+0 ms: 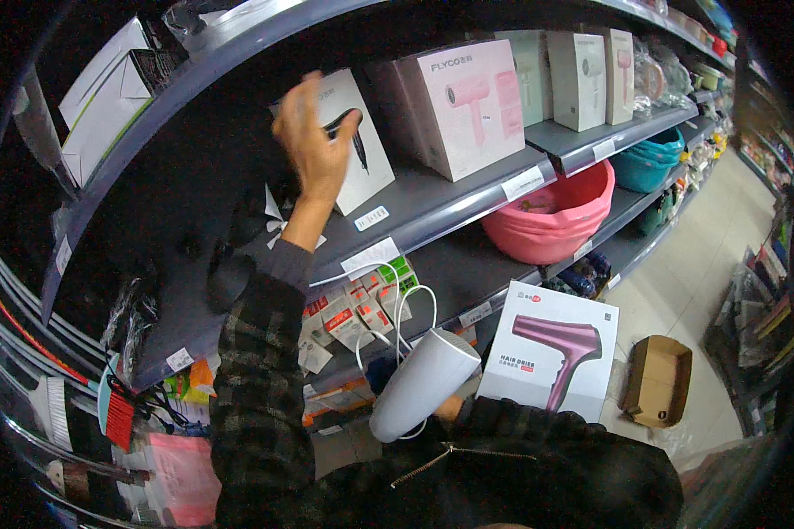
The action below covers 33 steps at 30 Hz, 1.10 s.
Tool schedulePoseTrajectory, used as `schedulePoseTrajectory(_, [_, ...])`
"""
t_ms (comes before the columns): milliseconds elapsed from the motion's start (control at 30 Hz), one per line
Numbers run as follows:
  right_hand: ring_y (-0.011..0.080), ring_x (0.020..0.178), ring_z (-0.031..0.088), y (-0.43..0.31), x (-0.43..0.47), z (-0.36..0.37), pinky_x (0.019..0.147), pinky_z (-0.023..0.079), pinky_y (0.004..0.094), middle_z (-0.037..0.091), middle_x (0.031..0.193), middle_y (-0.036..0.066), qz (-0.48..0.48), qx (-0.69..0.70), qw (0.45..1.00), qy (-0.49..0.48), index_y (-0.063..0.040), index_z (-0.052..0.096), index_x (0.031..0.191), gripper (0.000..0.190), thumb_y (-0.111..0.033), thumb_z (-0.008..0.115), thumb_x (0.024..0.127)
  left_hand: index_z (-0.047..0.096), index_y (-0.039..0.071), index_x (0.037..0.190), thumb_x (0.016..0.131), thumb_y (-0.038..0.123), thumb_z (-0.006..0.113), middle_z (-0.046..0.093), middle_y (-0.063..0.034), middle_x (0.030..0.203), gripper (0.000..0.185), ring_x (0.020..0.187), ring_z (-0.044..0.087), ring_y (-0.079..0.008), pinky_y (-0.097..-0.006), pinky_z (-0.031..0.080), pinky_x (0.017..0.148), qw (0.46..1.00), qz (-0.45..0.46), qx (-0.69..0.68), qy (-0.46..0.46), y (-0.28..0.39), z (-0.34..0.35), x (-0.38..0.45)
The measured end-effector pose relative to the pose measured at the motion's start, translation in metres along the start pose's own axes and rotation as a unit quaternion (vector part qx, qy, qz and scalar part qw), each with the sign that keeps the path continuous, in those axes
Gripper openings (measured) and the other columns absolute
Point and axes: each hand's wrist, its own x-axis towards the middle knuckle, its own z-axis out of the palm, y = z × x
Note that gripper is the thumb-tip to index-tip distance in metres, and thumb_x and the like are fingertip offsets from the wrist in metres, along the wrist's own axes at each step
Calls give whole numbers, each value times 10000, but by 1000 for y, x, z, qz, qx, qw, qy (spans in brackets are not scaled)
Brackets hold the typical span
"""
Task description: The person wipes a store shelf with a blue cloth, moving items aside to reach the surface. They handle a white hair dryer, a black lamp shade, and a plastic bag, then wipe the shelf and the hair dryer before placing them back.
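Observation:
My left hand (314, 142) is raised at a white upright hair dryer box (370, 165) with a black dryer pictured on it. Its thumb lies across the box front; blur hides whether the fingers grip it. Low in the middle, my right hand (448, 408) is mostly hidden behind a white hair dryer (423, 383), which it holds. A white cord (397, 291) loops up from the dryer towards the shelf edge. Beside my right forearm is a white box (536, 350) picturing a purple hair dryer; the sleeve overlaps its lower edge.
A large pink-and-white dryer box (463, 106) and more boxes share the shelf (430, 192). Below are stacked pink basins (549, 218), teal basins (648, 159) and small packaged goods (357, 311). Brushes (116, 410) hang at left. An open cardboard box (658, 380) lies on the aisle floor.

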Motion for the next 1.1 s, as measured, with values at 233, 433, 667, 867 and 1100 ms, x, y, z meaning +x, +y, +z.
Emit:
schedulePoseTrajectory(233, [230, 1137, 547, 0, 5, 9, 985, 427, 394, 584, 1223, 128, -9, -6, 1000, -29, -4, 551, 1204, 433, -230, 684, 859, 429, 55, 1386, 743, 508, 736, 397, -310, 1363, 845, 1273, 420, -420, -450, 359, 1058, 942, -197, -101, -252, 14, 83, 62])
schedulePoseTrajectory(433, [231, 1138, 546, 8, 5, 2, 985, 426, 395, 584, 1223, 129, -19, -9, 1000, -15, -5, 551, 1204, 430, -231, 681, 862, 508, 95, 1265, 640, 555, 795, 382, -327, 1371, 827, 1264, 431, -449, -458, 388, 1042, 962, -164, -139, -167, 61, 87, 46])
schedulePoseTrajectory(667, [233, 1139, 546, 16, 8, 11, 986, 426, 397, 583, 1223, 130, -42, 1, 998, -39, -5, 551, 1204, 426, -233, 677, 866, 481, 108, 1157, 641, 339, 854, 521, -156, 1055, 677, 966, 554, -309, -402, 482, 803, 946, -144, -282, -64, 65, 97, 32])
schedulePoseTrajectory(867, [235, 1140, 545, 20, 7, 8, 986, 425, 398, 583, 1223, 130, -57, 2, 998, -27, -6, 551, 1204, 424, -234, 674, 869, 512, 106, 1138, 666, 361, 852, 500, -92, 980, 635, 897, 504, -241, -376, 443, 781, 930, -221, -294, -10, 66, 99, 33])
schedulePoseTrajectory(1100, [236, 1141, 544, 20, 11, 9, 987, 425, 399, 583, 1223, 131, -63, 3, 998, -31, -6, 551, 1204, 420, -236, 670, 873, 542, 76, 1081, 649, 373, 871, 569, -59, 950, 618, 861, 528, -187, -323, 455, 770, 930, -257, -264, -8, 47, 116, 37])
